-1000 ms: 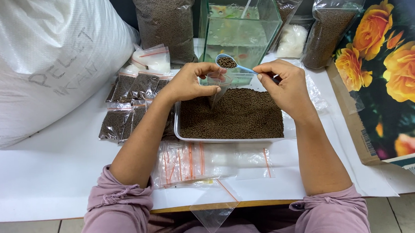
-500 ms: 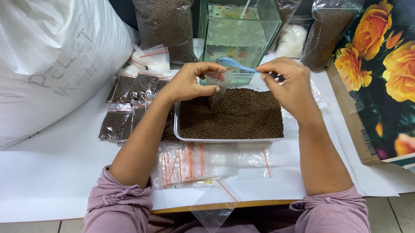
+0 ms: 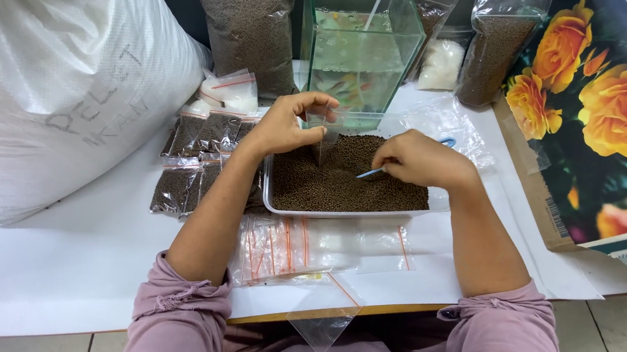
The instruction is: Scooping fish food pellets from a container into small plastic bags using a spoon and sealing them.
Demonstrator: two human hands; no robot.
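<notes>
Clear plastic bags (image 3: 310, 245) with red strips lie nearest | white tray (image 3: 271, 200) of brown pellets (image 3: 328, 186) beyond | right hand (image 3: 418, 161) closed on blue spoon (image 3: 371, 171), bowl hidden | left hand (image 3: 288, 123) pinches small bag (image 3: 326, 142) over tray | glass tank (image 3: 364, 50) behind.

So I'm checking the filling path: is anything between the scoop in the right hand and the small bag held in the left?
Nothing visible. The right hand holds the blue scoop low over the pellets in the tray; the left hand pinches the small bag just beyond, with only open pellets between them.
</notes>
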